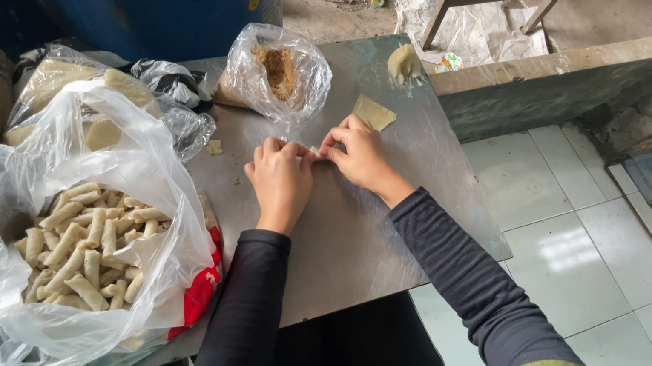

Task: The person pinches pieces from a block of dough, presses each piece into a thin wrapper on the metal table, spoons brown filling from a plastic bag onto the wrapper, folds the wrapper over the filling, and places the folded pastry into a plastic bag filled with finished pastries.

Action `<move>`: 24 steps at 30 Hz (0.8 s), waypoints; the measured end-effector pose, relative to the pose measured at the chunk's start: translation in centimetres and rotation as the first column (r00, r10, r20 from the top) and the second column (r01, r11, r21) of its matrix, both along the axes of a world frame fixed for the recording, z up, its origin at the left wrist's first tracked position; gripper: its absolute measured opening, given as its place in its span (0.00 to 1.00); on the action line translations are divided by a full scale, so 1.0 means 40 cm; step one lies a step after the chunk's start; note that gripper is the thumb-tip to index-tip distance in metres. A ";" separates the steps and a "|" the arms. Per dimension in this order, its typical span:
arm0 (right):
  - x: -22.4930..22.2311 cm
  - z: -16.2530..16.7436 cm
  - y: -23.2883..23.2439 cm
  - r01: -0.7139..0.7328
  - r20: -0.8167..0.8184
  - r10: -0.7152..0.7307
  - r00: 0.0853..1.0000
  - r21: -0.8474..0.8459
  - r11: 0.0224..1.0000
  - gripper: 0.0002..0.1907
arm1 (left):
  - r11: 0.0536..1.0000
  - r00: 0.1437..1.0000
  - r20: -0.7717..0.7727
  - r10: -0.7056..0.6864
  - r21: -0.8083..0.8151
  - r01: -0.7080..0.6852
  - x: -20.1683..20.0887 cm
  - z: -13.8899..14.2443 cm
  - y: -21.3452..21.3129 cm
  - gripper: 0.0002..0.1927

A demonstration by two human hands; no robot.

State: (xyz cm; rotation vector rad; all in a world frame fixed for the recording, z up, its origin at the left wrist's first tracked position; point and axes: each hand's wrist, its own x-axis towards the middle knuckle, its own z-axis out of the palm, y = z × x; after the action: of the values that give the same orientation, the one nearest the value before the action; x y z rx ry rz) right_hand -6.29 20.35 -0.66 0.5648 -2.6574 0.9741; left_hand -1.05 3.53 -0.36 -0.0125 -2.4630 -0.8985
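My left hand [280, 178] and my right hand [358, 154] meet at the middle of a metal board [352, 239], fingertips pinching a pale dough wrapper [374, 111] between them. Its far corner sticks out past my right fingers, and the rest is hidden under my hands. Just beyond my hands stands a clear bag of brown filling [278, 71]. To my left, a big clear plastic bag [38, 329] holds several finished pale rolls [87, 253].
A lump of dough [404, 65] lies at the board's far right. A bag of stacked wrappers [86, 107] sits at the far left, by a blue barrel [171, 8]. A low concrete ledge [552, 80] and tiled floor [595, 255] are to the right.
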 end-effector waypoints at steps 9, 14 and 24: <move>-0.033 -0.032 -0.060 0.289 -0.068 -0.291 0.954 -0.030 0.957 0.06 | 0.968 0.968 0.015 0.250 0.023 -0.250 -0.063 -0.025 0.035 0.07; -0.066 -0.032 -0.085 0.314 -0.154 -0.308 0.939 0.013 0.949 0.09 | 0.926 0.937 -0.055 0.346 -0.141 -0.350 -0.135 -0.035 0.060 0.09; -0.125 0.048 0.156 0.080 0.022 -0.078 0.997 -0.163 0.983 0.08 | 0.999 1.000 0.007 -0.030 0.020 0.030 -0.098 -0.011 -0.033 0.09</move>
State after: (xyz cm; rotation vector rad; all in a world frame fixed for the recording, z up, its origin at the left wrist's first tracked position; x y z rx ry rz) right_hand -11.31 26.59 1.25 0.4137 -2.5605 1.1639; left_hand -4.98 2.23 -0.81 -0.0390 -2.4663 -0.9373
